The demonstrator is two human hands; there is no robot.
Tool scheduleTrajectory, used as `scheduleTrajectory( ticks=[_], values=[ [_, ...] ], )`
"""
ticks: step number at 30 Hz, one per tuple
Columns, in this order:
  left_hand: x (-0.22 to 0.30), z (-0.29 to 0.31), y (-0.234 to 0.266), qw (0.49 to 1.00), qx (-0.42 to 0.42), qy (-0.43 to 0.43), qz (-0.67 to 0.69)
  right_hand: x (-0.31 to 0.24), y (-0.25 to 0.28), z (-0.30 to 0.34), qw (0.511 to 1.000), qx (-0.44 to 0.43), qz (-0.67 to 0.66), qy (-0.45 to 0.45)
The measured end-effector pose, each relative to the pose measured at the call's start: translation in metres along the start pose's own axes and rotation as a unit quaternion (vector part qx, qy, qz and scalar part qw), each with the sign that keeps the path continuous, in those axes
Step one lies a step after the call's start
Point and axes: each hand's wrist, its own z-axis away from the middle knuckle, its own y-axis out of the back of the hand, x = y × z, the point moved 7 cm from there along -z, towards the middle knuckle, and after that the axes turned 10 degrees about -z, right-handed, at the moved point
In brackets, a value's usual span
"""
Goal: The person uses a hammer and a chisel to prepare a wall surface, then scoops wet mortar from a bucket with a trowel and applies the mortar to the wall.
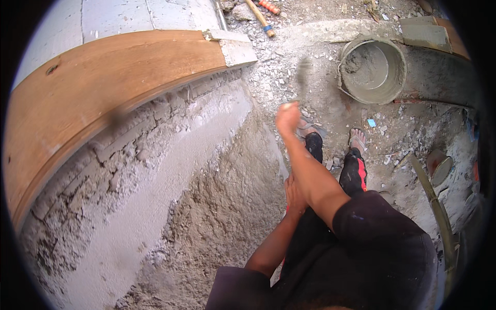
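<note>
My right hand [288, 119] is closed in a fist above my left foot. A small pale bit shows at the top of the fist; the rest of what it grips is hidden. My left hand [295, 198] is lower down, beside my left leg and partly behind my right forearm. Its visible fingers lie stretched out against the edge of the rough wall. That wall [222, 191] slopes away on my left, with coarse grey mortar on its near part. A smoother, pale mortar band [155, 201] runs along it, below a wooden board [119, 62].
A mortar-caked bucket [398, 77] with wet mortar inside stands ahead on the right. A wooden-handled tool [261, 19] lies on the rubble at the top. On the right are a bamboo pole [431, 199] and a round container [439, 168]. Broken chips litter the ground.
</note>
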Motion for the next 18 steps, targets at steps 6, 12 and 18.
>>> scheduleTrajectory(
  ticks=[6,12,18],
  values=[
    [-0.017,-0.003,0.004,0.999,-0.03,0.01,-0.003,-0.055,0.049,0.059,0.973,-0.227,-0.044,0.023],
    [-0.001,-0.012,0.008,1.0,-0.011,-0.018,-0.011,-0.06,0.273,-0.108,0.946,-0.124,0.283,0.101],
    [0.01,-0.016,0.002,0.999,-0.039,0.002,-0.01,-0.019,0.251,-0.273,0.869,-0.162,0.445,0.142]
  ],
)
